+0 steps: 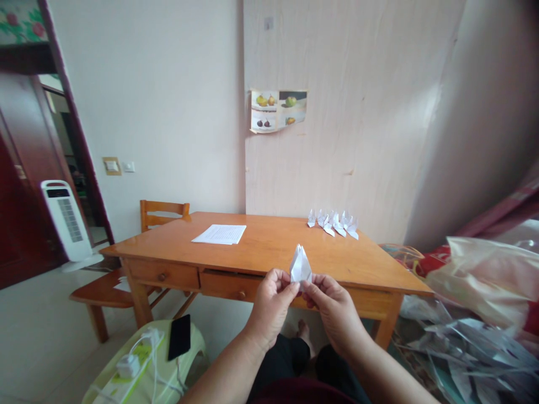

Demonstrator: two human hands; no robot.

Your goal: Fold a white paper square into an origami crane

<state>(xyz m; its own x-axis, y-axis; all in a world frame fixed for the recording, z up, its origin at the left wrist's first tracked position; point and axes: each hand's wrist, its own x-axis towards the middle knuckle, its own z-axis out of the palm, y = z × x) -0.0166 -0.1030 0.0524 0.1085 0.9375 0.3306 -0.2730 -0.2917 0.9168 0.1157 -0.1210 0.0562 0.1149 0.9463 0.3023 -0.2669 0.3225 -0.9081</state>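
Between both hands, just in front of the table's near edge, is a small folded white paper piece [300, 266] with its narrow tip pointing up. My left hand [275, 294] pinches its lower left side, thumb in front. On the lower right side, my right hand [330, 297] pinches it the same way, and the two thumbs nearly meet at the bottom. Several folded white paper figures [337, 223] stand grouped at the far right of the wooden table [269, 252]. A stack of white paper sheets [219, 234] lies on its left part.
A pale green stool [185, 348] at lower left bears a black phone [179, 336] and a power strip [126, 367] with cables. Plastic bags [484, 275] and a heap of cut paper [480, 353] are on the right. A wooden chair [164, 207] stands behind the table.
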